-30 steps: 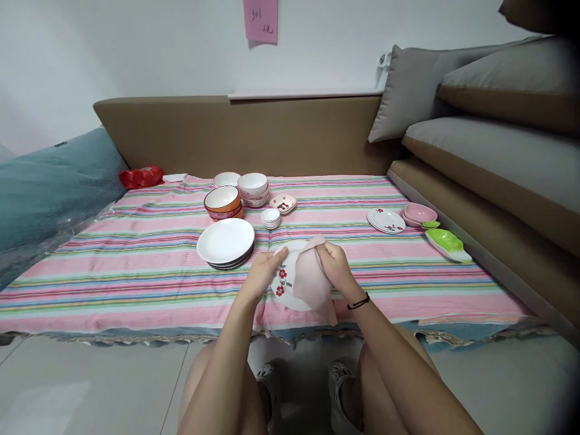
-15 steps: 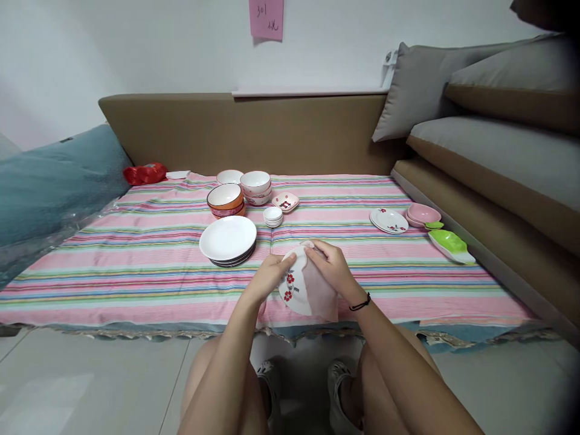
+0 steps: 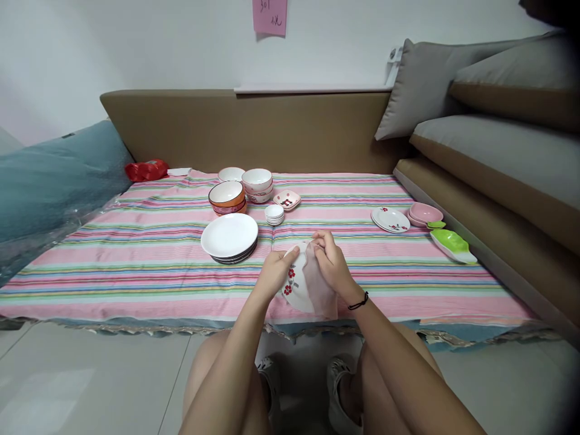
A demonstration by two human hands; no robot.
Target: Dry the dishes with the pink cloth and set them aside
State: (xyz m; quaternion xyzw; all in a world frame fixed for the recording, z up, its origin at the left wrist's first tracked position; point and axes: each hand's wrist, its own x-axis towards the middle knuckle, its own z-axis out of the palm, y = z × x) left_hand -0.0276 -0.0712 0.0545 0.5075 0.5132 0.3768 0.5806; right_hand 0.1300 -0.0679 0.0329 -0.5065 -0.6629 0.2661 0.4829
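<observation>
A: The left hand (image 3: 273, 273) has its fingers curled around the near-left rim of the flowered dish (image 3: 294, 287), thumb on the face. The right hand (image 3: 330, 261) has its fingers pinched shut on the pink cloth (image 3: 319, 291), pressing it against the dish's right half.

B: And where is the dish?

A: Tilted up in the air, just in front of the striped cover (image 3: 136, 260), right of the stack of white plates (image 3: 229, 237).

B: What could go wrong?

A: The dish hangs by one rim grip only. If the cloth pushes hard, the dish could pivot out of the left fingers and drop toward the tiled floor (image 3: 90, 386) between the knees, or strike the edge of the cover.

B: Any writing?

A: A pink note (image 3: 270, 16) on the wall, far beyond the dish, carries handwriting that looks like "301" over another mark; the second line cannot be read. No brands show on the bowls (image 3: 228, 197).
</observation>
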